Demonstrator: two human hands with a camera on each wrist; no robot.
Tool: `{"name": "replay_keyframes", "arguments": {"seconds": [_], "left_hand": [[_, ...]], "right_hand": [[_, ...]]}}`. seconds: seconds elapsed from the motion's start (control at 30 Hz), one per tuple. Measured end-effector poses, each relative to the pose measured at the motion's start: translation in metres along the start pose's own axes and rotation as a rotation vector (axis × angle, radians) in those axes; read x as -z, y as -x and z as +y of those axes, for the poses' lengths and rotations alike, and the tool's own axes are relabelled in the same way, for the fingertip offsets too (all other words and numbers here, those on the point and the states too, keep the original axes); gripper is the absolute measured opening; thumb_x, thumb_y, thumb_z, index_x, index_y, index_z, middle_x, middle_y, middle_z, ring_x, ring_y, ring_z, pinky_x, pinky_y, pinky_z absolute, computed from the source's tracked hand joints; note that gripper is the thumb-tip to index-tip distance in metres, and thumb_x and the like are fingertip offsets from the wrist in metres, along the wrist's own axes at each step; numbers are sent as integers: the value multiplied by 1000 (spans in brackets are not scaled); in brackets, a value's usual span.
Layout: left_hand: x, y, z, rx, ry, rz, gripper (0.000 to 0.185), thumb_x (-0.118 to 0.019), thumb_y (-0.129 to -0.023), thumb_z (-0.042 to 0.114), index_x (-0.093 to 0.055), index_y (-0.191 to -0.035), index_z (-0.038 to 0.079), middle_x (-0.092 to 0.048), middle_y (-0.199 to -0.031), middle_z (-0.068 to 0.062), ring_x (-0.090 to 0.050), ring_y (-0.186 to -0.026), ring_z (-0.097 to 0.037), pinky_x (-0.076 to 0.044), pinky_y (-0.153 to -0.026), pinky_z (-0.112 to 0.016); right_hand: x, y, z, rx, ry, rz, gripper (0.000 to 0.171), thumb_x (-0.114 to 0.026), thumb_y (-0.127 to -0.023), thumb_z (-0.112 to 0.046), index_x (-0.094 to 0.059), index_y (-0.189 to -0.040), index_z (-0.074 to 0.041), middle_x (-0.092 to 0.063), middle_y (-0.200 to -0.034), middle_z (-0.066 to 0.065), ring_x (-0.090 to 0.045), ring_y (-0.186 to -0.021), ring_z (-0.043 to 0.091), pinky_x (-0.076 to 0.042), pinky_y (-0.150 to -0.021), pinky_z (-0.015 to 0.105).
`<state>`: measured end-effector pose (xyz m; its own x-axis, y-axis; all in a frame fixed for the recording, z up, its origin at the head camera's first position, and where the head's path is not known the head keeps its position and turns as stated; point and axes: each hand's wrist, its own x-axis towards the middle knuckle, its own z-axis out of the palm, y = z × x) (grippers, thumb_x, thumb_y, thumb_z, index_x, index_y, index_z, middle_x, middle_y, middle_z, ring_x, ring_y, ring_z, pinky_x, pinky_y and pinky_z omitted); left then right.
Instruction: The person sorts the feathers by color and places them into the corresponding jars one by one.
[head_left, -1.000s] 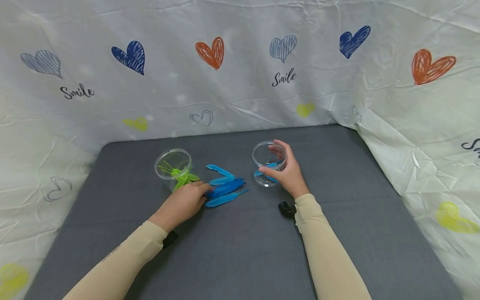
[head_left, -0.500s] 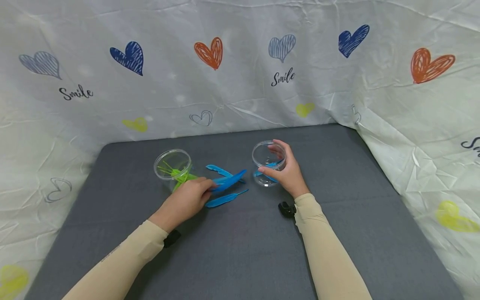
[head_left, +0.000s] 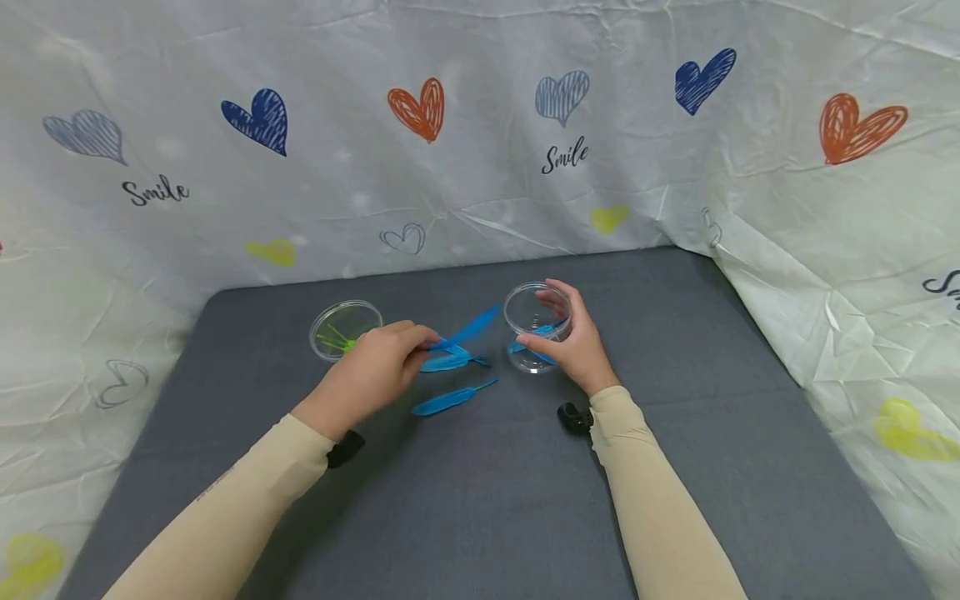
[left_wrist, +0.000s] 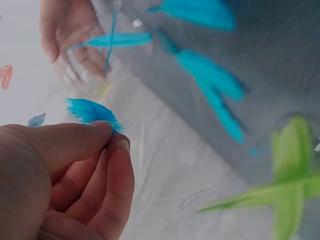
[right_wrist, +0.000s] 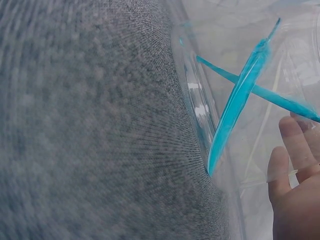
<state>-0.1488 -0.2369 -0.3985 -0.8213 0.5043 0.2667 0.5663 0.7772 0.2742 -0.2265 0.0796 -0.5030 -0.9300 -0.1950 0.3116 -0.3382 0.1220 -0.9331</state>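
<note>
Left hand (head_left: 372,372): is pinching the blue feather (head_left: 468,330) by its quill, above the grey mat (head_left: 480,500).
Right hand (head_left: 573,346): is gripping the clear cup (head_left: 537,327).
Advice: keep pinching lightly, entering the rim tip-first.
Feather axis: is slanting, tip up-right toward the cup.

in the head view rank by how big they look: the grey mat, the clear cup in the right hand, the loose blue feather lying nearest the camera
1. grey mat, by far the largest.
2. clear cup, gripped by the right hand.
3. loose blue feather: about as long as the cup is wide, but much thinner.
</note>
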Motion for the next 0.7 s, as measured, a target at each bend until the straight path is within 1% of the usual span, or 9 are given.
{"name": "replay_keyframes", "arguments": {"seconds": [0.07, 0.17, 0.3, 0.47, 0.6, 0.7], "left_hand": [[6, -6, 2, -9, -6, 5, 22, -70, -103, 2, -75, -124, 5, -77, -113, -6, -72, -93, -19, -65, -83, -37], [12, -14, 6, -18, -15, -4, 21, -69, -104, 3, -75, -125, 5, -76, -112, -7, -69, -91, -18, -64, -82, -36], [17, -26, 15, -33, -37, -28, 22, -69, -105, 5, -76, -126, 5, -76, -111, -6, -69, -90, -18, -64, -81, -35], [21, -41, 29, -67, -78, -34, 23, -71, -104, 4, -76, -127, 6, -77, -114, -7, -72, -93, -18, -65, -83, -34], [23, -51, 40, -89, -110, -41, 23, -71, -104, 6, -76, -126, 8, -77, -115, -6, -72, -91, -18, -64, -80, -33], [24, -57, 46, -93, -122, -50, 22, -71, -105, 7, -76, -126, 8, -77, -116, -5, -73, -93, -19, -65, -82, -34]], "right_hand": [[1, 0, 0, 0, 1, 1, 91, -91, -90, -29, -38, -165, -30, -55, -160, -1, -47, -154, 18, -31, -134, 49], [2, 0, 0, 2, 3, -1, 91, -90, -91, -29, -38, -165, -28, -54, -161, -1, -47, -154, 19, -31, -134, 50], [3, 1, 0, 0, 10, 0, 93, -90, -91, -32, -37, -166, -25, -54, -160, -3, -47, -154, 18, -32, -134, 49], [4, 1, 1, 1, 5, -3, 95, -91, -90, -35, -36, -167, -25, -54, -161, -2, -47, -154, 17, -32, -134, 48], [3, 0, 1, -6, 3, -5, 95, -91, -90, -37, -35, -167, -27, -53, -161, -1, -47, -154, 16, -32, -134, 46], [2, 0, 1, -18, 8, -3, 95, -90, -90, -38, -35, -167, -31, -52, -162, -3, -47, -154, 16, -33, -134, 44]]}}
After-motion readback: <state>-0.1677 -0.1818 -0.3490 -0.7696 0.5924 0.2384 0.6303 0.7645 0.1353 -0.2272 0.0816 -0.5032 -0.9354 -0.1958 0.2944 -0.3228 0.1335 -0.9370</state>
